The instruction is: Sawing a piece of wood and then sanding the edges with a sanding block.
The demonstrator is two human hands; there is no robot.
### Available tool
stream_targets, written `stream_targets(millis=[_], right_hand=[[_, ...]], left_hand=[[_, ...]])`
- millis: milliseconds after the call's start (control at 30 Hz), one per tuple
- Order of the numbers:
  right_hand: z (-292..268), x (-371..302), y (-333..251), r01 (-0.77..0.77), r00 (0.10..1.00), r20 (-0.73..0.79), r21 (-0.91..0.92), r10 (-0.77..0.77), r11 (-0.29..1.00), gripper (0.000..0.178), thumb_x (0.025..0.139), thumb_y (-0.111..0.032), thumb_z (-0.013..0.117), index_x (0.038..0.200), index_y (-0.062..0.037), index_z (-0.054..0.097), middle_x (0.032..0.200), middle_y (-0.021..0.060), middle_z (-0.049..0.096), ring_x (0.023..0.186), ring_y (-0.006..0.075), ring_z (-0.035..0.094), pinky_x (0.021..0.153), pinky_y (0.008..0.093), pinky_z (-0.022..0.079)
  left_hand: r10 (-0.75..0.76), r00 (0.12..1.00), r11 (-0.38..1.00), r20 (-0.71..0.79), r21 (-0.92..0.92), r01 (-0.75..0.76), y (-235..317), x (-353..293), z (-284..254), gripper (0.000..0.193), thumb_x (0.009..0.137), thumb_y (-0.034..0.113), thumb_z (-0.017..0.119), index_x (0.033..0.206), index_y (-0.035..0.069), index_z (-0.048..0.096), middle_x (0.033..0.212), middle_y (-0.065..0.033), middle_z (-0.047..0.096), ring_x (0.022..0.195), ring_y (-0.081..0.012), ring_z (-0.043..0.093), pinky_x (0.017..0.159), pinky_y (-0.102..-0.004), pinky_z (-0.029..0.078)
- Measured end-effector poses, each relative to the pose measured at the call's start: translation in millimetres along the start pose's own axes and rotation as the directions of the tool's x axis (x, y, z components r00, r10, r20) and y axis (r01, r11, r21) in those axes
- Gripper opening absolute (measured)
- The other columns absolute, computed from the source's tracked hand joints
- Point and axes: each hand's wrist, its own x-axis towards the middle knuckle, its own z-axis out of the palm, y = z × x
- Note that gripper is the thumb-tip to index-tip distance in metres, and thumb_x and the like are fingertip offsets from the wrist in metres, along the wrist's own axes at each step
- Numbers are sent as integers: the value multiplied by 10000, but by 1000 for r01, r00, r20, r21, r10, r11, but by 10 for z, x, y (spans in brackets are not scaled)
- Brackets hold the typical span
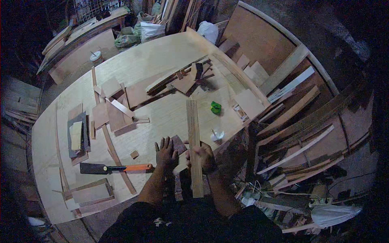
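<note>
My right hand point(206, 157) grips a long, narrow wooden strip point(193, 129) at the table's near edge. The strip points away from me, its near end reaching past the edge toward my body. Just left of it, my left hand point(165, 154) is open, fingers spread, over the tabletop. A dark brown flat piece point(178, 144), perhaps sandpaper, lies between the two hands. Left of my left wrist rests a tool with a broad black blade and an orange-and-black handle point(137, 167). A small square wood block point(134, 154) sits just beyond the handle.
The pale wooden table point(162, 52) carries stacked board offcuts point(111, 109), a pile of dark strips point(184, 83), and a yellowish block on a dark sheet point(75, 135). To the right are a green crumpled object point(216, 107), clear plastic point(217, 135) and leaning boards point(291, 109).
</note>
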Motion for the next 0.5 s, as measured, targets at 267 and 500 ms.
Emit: stream_targets(millis=[267, 500], right_hand=[[-199, 150, 162, 107, 993, 90, -331, -82, 938, 311, 892, -137, 604, 1146, 24, 526, 980, 158, 668, 917, 215, 644, 910, 384, 490], [-722, 429, 494, 129, 975, 15, -853, -223, 505, 209, 862, -138, 606, 1038, -81, 702, 1040, 42, 653, 1094, 212, 536, 964, 322, 404]], left_hand=[[2, 1000, 999, 18, 37, -3, -94, 6, 29, 631, 871, 328, 510, 1409, 34, 361, 1507, -170, 275, 1410, -358, 203, 1119, -601, 46], [-38, 999, 999, 38, 23, 37, 41, 12, -63, 663, 851, 334, 519, 1422, 44, 348, 1517, -157, 262, 1413, -356, 199, 1125, -592, 38]])
